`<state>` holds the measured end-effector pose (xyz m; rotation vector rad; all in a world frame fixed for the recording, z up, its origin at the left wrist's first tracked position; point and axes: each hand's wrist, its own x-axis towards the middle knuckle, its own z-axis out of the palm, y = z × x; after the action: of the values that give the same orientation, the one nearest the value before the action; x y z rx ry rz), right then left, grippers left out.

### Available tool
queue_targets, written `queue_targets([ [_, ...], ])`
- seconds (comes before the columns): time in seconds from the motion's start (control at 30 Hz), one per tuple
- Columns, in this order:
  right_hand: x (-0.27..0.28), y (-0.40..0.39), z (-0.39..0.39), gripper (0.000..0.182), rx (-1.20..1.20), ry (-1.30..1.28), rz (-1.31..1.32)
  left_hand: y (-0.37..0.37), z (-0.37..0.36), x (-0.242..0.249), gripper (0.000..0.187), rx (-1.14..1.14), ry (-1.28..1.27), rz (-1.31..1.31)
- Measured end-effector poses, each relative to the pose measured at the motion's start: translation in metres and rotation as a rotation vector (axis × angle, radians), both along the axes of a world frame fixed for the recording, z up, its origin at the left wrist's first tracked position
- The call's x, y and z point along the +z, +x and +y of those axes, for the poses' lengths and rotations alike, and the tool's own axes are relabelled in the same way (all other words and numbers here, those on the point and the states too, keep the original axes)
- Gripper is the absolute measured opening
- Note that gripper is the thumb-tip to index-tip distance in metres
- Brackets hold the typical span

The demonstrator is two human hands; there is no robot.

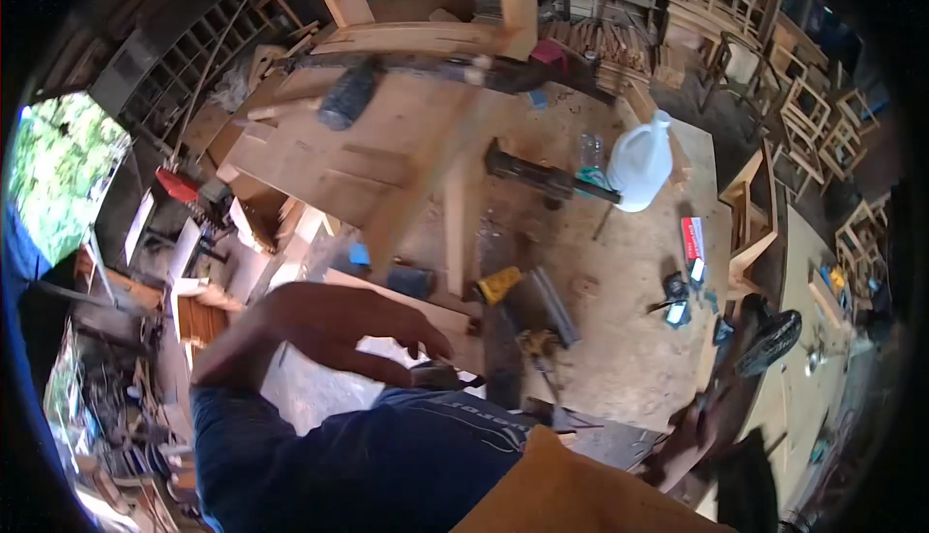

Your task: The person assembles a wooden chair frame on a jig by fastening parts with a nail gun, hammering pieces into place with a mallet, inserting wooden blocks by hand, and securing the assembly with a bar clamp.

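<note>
My left hand (373, 335) reaches in from the left over the near edge of the workbench (629, 349). Its fingers curve downward, thumb apart from them, and nothing shows between them. Close to its fingertips lies a small dark object (435, 375) I cannot identify. Blurred wooden legs (461, 213) of a frame stand just beyond it. At lower right, my right hand (689, 428) is dark and blurred beside the bench's right edge; its fingers cannot be made out. A yellow-handled tool (499, 285) and a grey metal strip (554, 307) lie between the hands.
A black clamp-like tool (532, 175), a white jug (641, 163), a red box (692, 239) and a dark cylinder (348, 97) are on the bench. An orange-brown panel (571, 489) covers the bottom foreground. Chair frames (808, 117) stand at right, wood pieces at left.
</note>
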<state>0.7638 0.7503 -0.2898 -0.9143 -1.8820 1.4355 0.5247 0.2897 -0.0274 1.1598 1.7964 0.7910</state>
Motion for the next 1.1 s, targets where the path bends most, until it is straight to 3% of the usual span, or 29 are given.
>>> queue_targets([
  [0.07, 0.105, -0.063, -0.095, 0.042, 0.39, 0.19, 0.193, -0.031, -0.042, 0.054, 0.047, -0.186, 0.434, 0.343],
  [0.13, 0.192, -0.114, -0.163, 0.035, 0.573, 0.113, -0.006, -0.053, -0.072, 0.088, 0.058, -0.164, 0.435, 0.958],
  [0.2, 0.246, -0.167, -0.24, 0.034, 0.645, 0.241, 0.053, -0.091, -0.071, 0.089, 0.055, -0.189, 0.528, 1.538],
  [0.27, 0.285, -0.217, -0.287, 0.035, 0.789, 0.438, 0.107, -0.129, -0.079, 0.095, 0.052, -0.186, 0.496, 1.751],
  [0.37, 0.325, -0.281, -0.335, 0.034, 0.888, 0.569, 0.159, -0.183, -0.104, 0.111, 0.045, -0.267, 0.142, 1.479],
  [0.43, 0.327, -0.318, -0.358, 0.042, 0.8, 0.391, 0.181, -0.228, -0.129, 0.106, 0.045, -0.23, 0.25, 1.539],
  [0.47, 0.341, -0.321, -0.366, 0.052, 0.677, 0.438, 0.1, -0.252, -0.134, 0.106, 0.045, -0.211, 0.3, 1.569],
  [0.53, 0.325, -0.327, -0.361, 0.059, 0.338, 0.821, 0.306, -0.302, -0.138, 0.114, 0.044, -0.104, 0.305, 1.502],
  [0.67, 0.286, -0.295, -0.371, 0.062, 0.239, 0.397, 0.358, -0.409, -0.119, 0.116, 0.047, -0.067, 0.491, 1.447],
  [0.77, 0.25, -0.275, -0.395, 0.061, 0.174, 0.267, 0.226, -0.483, -0.087, 0.107, 0.043, -0.104, 0.326, 1.532],
  [0.9, 0.224, -0.253, -0.42, 0.06, 0.177, 0.074, 0.206, -0.518, -0.059, 0.091, 0.045, -0.1, 0.405, 1.476],
  [1.1, 0.211, -0.242, -0.428, 0.059, 0.107, -0.012, 0.201, -0.543, -0.033, 0.079, 0.042, -0.171, 0.503, 1.468],
])
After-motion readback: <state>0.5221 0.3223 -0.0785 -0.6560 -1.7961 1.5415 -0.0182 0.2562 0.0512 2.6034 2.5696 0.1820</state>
